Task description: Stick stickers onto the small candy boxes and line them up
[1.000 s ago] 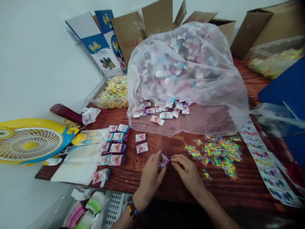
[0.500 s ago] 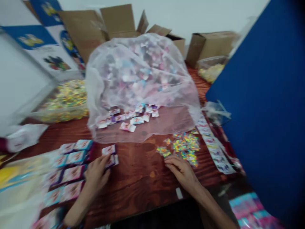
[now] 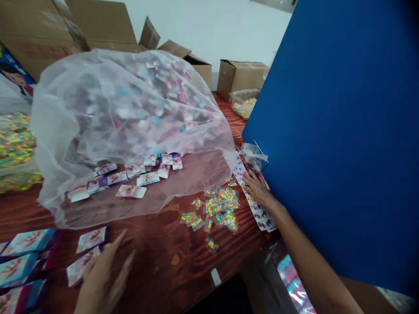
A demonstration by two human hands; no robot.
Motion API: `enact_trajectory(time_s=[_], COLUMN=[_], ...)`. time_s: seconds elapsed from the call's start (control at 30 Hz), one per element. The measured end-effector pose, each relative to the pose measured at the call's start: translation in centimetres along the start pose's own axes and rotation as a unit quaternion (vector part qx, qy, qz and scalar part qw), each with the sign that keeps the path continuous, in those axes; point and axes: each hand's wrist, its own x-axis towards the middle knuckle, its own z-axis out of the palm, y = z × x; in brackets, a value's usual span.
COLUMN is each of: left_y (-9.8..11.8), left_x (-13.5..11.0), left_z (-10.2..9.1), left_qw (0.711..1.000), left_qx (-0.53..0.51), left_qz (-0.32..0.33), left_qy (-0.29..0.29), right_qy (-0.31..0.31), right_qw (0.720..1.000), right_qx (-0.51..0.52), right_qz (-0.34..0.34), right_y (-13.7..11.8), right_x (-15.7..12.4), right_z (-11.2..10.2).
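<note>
My left hand (image 3: 103, 272), slightly blurred, has its fingers spread beside two small printed boxes (image 3: 91, 239) lying on the wooden table. The nearer box is partly covered by the hand; I cannot tell whether they touch. At the right, my right hand (image 3: 260, 190) lies with outstretched fingers on the strips of printed stickers (image 3: 262, 218) along the blue panel. Between the hands is a pile of small clear packets of coloured beads (image 3: 221, 205). One single bead packet (image 3: 210, 244) lies apart, closer to the table's front edge.
Netting (image 3: 137, 122) covers a large heap of small boxes, some showing at its near edge. Rows of filled boxes (image 3: 19, 270) stand at the left. A tall blue panel (image 3: 334, 144) bounds the right side. Cardboard boxes (image 3: 244, 78) and a bead-packet tub (image 3: 16, 174) stand farther off.
The view has swung right. My right hand has left the bead packets and moved right onto the sticker strips. My left hand's fingers have come off the top of the small boxes.
</note>
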Motion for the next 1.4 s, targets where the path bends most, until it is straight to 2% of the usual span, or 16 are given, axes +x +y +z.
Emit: enact_trajectory(time_s=[0.17,0.4,0.6,0.67,0.73,0.83,0.93,1.03,1.1,1.17,1.23,1.3,1.4], left_y=[2.4,5.8,5.5,5.1,5.2,7.2,11.2,15.0,16.1,15.9,14.9,13.9,13.1], left_x=[-0.9,-0.2,-0.9,-1.1,-1.0,-0.1,1.6,3.2,3.8,3.9,3.7,3.4,3.5], left_z=[2.9,3.2,3.6,3.7,3.7,3.2,2.4,1.8,1.9,2.3,2.7,2.6,1.9], left_qw=[0.998,0.99,0.99,0.988,0.985,0.98,0.966,0.94,0.918,0.888,0.845,0.789,0.704], left_qx=[-0.032,-0.062,-0.068,-0.066,-0.076,-0.133,-0.221,-0.308,-0.352,-0.403,-0.471,-0.546,-0.642], left_qz=[0.051,0.13,0.126,0.141,0.154,0.142,0.105,0.089,0.056,-0.008,-0.098,-0.185,-0.25], left_qy=[-0.009,0.003,0.004,0.01,0.008,-0.035,-0.086,-0.12,-0.174,-0.22,-0.234,-0.213,-0.171], right_qy=[0.056,0.078,0.084,0.091,0.113,0.127,0.026,-0.042,-0.052,-0.032,0.0,0.023,0.038], right_qw=[0.997,0.992,0.991,0.991,0.987,0.968,0.922,0.883,0.877,0.896,0.92,0.934,0.935], right_qx=[0.055,0.096,0.104,0.097,0.099,0.193,0.379,0.467,0.477,0.443,0.389,0.341,0.271], right_qz=[0.009,0.003,0.005,0.017,0.051,0.1,0.075,0.03,0.003,-0.018,-0.047,-0.108,-0.227], right_y=[0.1,0.2,-0.5,-1.0,-2.1,-5.4,-10.4,-14.9,-17.0,-18.4,-19.7,-21.2,-23.7], right_x=[-0.5,0.0,-0.2,-0.6,-1.1,-1.7,-1.3,0.2,1.3,2.1,2.1,1.2,-1.3], right_z=[0.4,-1.0,-2.1,-3.4,-5.7,-10.1,-13.7,-14.3,-13.3,-11.9,-10.5,-9.2,-7.1])
